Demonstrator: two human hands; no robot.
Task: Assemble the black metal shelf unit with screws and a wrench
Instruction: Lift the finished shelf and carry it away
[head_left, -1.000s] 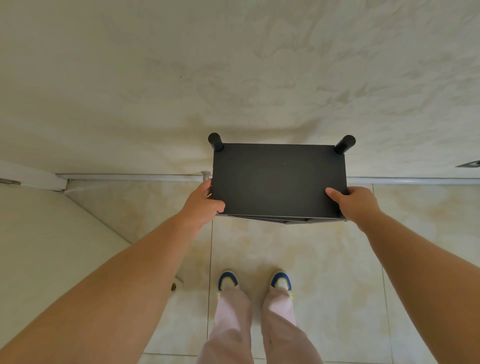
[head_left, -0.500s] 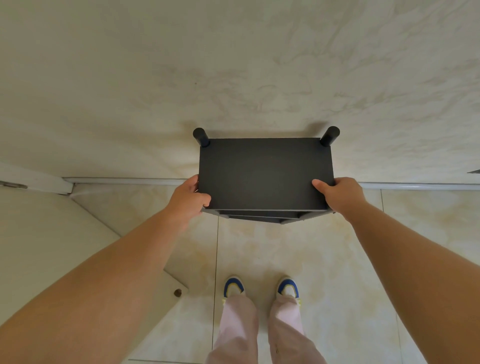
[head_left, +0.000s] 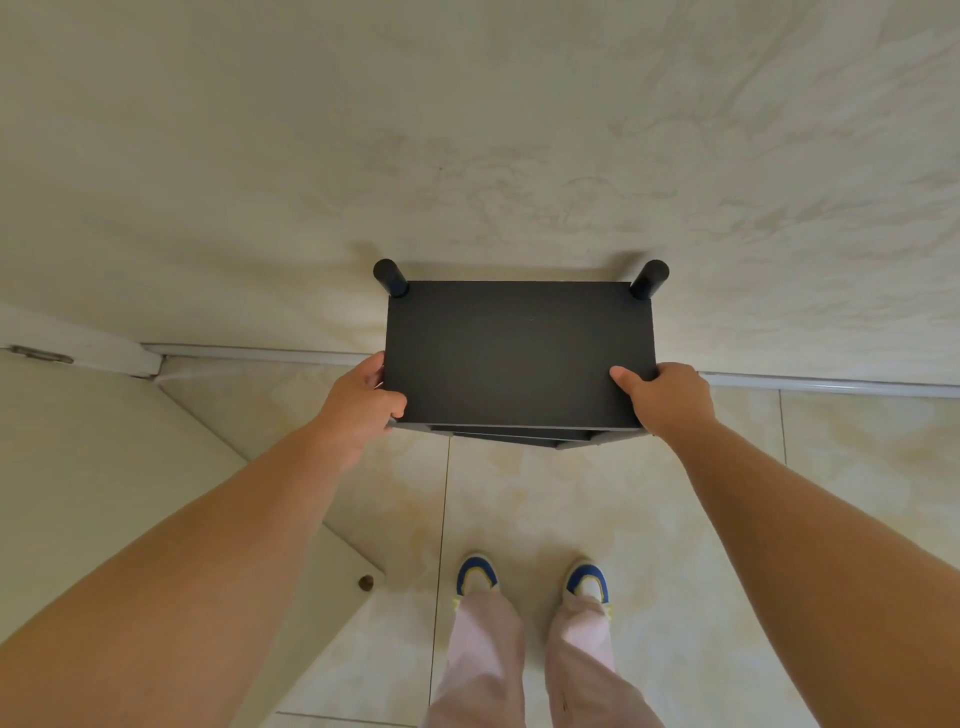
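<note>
So, working from my feet outward:

Feet: two blue-and-white shoes (head_left: 532, 576) are standing on the tiled floor (head_left: 701, 519), pale pink trouser legs (head_left: 524, 660) are hanging over them.

Door: a pale door panel (head_left: 119, 493) is sitting to my left, with a small dark round bit (head_left: 366, 582) near its bottom corner and a metal hinge (head_left: 39, 354) further up.

Left hand (head_left: 361, 402): it's wrapping round the near left corner of the black shelf unit (head_left: 519, 353), thumb lying on the top panel, fingers going round the side edge. Firm grip, nothing else in it.

Right hand (head_left: 670, 397): same deal on the near right corner, thumb pressing on top, the rest of the fingers curling under where I can't see them.

Shelf unit: it's standing upright just ahead of my shoes, right up by the wall. Lower shelves are peeking out under the front edge of the top panel. Can't tell if its feet are touching the floor.

Posts: two round black posts (head_left: 649, 279) are sticking up at the back corners.

Baseboard: a white strip (head_left: 831, 385) is running along where floor meets wall.

Wall: cream marbled wall (head_left: 467, 130) is filling everything behind.
</note>
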